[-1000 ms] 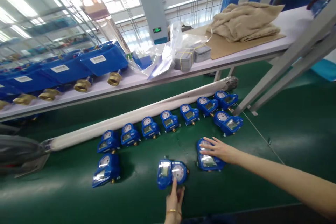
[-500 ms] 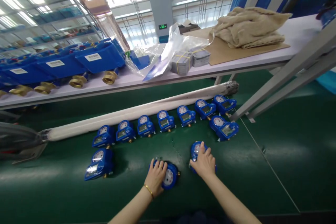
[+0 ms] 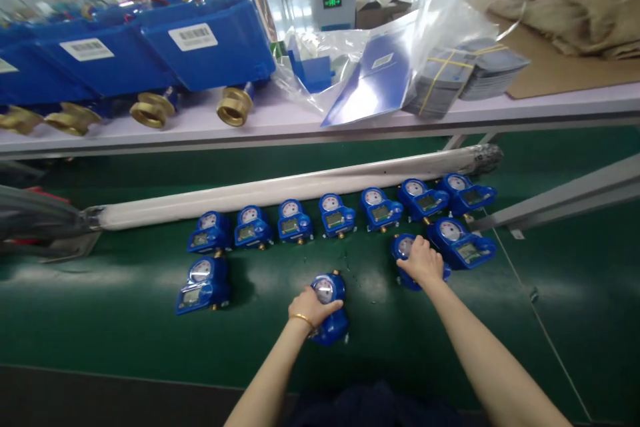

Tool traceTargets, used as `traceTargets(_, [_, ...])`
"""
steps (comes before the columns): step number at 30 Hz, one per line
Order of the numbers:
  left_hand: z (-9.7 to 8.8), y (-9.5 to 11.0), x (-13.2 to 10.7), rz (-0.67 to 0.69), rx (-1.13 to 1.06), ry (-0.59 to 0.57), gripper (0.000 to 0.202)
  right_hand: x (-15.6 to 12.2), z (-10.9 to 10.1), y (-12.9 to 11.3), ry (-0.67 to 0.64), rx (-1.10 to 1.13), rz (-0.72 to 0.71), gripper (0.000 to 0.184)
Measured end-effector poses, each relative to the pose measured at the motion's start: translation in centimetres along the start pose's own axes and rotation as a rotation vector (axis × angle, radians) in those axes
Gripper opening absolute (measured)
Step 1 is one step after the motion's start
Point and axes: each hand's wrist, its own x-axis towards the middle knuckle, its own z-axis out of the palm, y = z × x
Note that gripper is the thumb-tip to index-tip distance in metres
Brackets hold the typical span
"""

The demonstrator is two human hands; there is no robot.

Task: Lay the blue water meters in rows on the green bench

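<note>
Below the white tube on the green surface, the left hand held a blue water meter, fingers wrapped over its near half. Further right, the right hand gripped a second blue meter, just beside another meter and near the row of meters along the tube.

A long white foam-wrapped tube lies across the green conveyor belt. On the pale shelf above sit blue plastic bins, round brass fittings, banded grey card stacks and folded beige cloth.
</note>
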Motion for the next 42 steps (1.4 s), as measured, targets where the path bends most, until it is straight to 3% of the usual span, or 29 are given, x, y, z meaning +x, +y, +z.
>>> traceTargets(5, [0.2, -1.4, -0.3, 0.039, -0.033, 0.015, 0.097, 0.9, 0.1, 0.1, -0.032, -0.049, -0.134, 0.082])
traceTargets(17, [0.9, 3.2, -1.9, -0.015, -0.052, 0.088, 0.087, 0.7, -0.6, -1.5, -0.094, -0.019, -0.025, 0.085])
traceTargets(25, [2.6, 1.3, 0.2, -0.007, -0.376, 0.004, 0.095, 1.2, -0.4, -1.0, -0.107, 0.006, -0.037, 0.086])
traceTargets(28, [3.4, 0.2, 1.4, 0.053, -0.599, -0.018, 0.078, 0.4, -0.4, -0.8, 0.009, 0.034, -0.088, 0.087])
traceTargets(31, [4.2, 0.4, 2.7, 0.082, -0.83, -0.016, 0.065, -2.3, 0.2, -1.7, 0.231, 0.259, -0.273, 0.061])
traceTargets(32, [4.4, 0.8, 3.2, 0.068, -0.891, -0.002, 0.064, -3.5, 0.7, -2.3, 0.226, 0.372, -0.341, 0.053])
traceTargets(34, [4.6, 2.2, 4.4, 0.033, -0.981, 0.031, 0.065, -5.8, 2.0, -3.7, 0.056, 0.561, -0.404, 0.051])
traceTargets(37, [4.8, 4.8, 6.3, 0.024, -1.051, 0.074, 0.064, -7.7, 4.0, -5.5, -0.206, 0.681, -0.285, 0.065])
traceTargets(42, [4.8, 7.3, 7.8, 0.044, -1.131, 0.101, 0.061, -6.5, 4.3, -5.9, -0.196, 0.713, -0.192, 0.069])
